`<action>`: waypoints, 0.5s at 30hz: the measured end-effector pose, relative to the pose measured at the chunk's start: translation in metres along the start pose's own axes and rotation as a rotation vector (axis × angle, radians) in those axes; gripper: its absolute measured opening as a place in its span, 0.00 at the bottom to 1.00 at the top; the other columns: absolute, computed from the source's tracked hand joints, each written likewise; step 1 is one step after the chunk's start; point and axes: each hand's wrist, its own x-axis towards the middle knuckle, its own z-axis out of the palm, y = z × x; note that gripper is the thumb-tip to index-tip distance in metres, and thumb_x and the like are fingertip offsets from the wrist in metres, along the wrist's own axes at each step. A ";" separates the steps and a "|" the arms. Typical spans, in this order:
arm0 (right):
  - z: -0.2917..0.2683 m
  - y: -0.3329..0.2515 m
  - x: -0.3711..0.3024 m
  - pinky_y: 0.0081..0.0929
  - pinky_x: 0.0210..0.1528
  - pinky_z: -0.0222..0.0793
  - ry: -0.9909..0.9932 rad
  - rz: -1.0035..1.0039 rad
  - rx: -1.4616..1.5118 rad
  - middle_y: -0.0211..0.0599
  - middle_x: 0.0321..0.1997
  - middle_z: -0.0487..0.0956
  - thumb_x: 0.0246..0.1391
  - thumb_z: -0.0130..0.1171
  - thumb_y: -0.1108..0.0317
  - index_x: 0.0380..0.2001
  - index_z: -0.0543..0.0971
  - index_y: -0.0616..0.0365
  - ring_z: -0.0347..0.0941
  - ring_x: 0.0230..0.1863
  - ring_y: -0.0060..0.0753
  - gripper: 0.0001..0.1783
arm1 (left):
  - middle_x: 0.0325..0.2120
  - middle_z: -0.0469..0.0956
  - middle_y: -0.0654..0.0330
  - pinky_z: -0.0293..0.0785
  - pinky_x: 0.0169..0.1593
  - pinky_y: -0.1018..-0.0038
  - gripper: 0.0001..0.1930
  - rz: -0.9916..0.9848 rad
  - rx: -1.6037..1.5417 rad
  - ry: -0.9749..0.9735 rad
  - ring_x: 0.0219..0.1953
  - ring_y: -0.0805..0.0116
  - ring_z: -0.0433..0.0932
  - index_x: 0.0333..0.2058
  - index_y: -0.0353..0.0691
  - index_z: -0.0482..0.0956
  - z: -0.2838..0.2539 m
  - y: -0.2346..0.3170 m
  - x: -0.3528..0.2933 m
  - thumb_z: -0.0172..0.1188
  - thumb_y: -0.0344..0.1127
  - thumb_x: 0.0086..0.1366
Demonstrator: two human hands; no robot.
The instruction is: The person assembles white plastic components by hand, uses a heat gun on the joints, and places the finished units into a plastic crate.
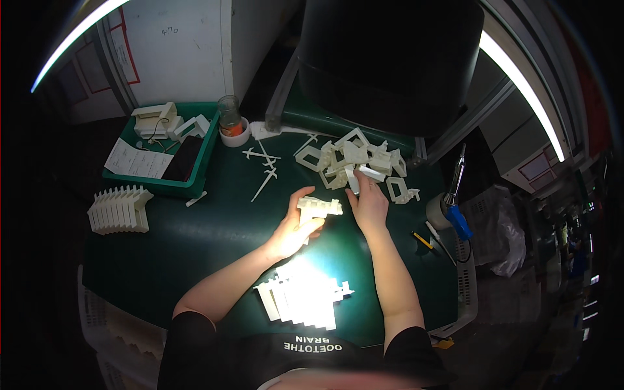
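Note:
My left hand [290, 232] is closed round a few cream plastic parts [320, 207] held together in a small stack, thumb on the near side. My right hand [369, 201] reaches to the near edge of a loose pile of off-white plastic frames [354, 151]. Its thumb and fingers pinch a white plastic part [351, 180] there; the grip is partly hidden by the hand. Between my forearms, close to my body, a row of similar white parts [299, 302] lies side by side under a bright glare that washes out detail.
At the left stand a neat row of cream parts [119, 211] and a green tray [203, 175] with parts and paper. Thin plastic sprues [263, 170] lie mid-table; a glass jar [230, 116] stands behind. At right are a blue-handled soldering iron [459, 221] and a yellow pen-like tool [422, 240].

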 end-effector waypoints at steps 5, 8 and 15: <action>-0.014 0.011 -0.001 0.40 0.35 0.74 0.083 0.047 -0.072 0.43 0.39 0.80 0.55 0.58 0.70 0.45 0.73 0.56 0.78 0.34 0.46 0.14 | 0.52 0.68 0.53 0.74 0.50 0.69 0.35 0.025 -0.018 0.034 0.51 0.65 0.71 0.62 0.44 0.48 0.000 0.008 -0.003 0.61 0.33 0.64; -0.028 0.019 -0.007 0.32 0.25 0.72 0.232 0.294 0.085 0.42 0.31 0.81 0.58 0.57 0.69 0.41 0.72 0.58 0.78 0.24 0.42 0.09 | 0.50 0.68 0.57 0.73 0.53 0.70 0.33 0.071 0.021 0.071 0.51 0.68 0.73 0.62 0.46 0.52 0.002 0.004 -0.003 0.61 0.26 0.63; -0.010 -0.022 -0.072 0.13 0.15 0.61 -0.490 0.683 1.396 0.41 0.29 0.81 0.61 0.57 0.64 0.44 0.75 0.67 0.74 0.17 0.23 0.15 | 0.50 0.68 0.55 0.73 0.55 0.68 0.35 0.142 0.131 0.033 0.53 0.66 0.71 0.59 0.44 0.55 0.005 0.007 -0.007 0.66 0.28 0.58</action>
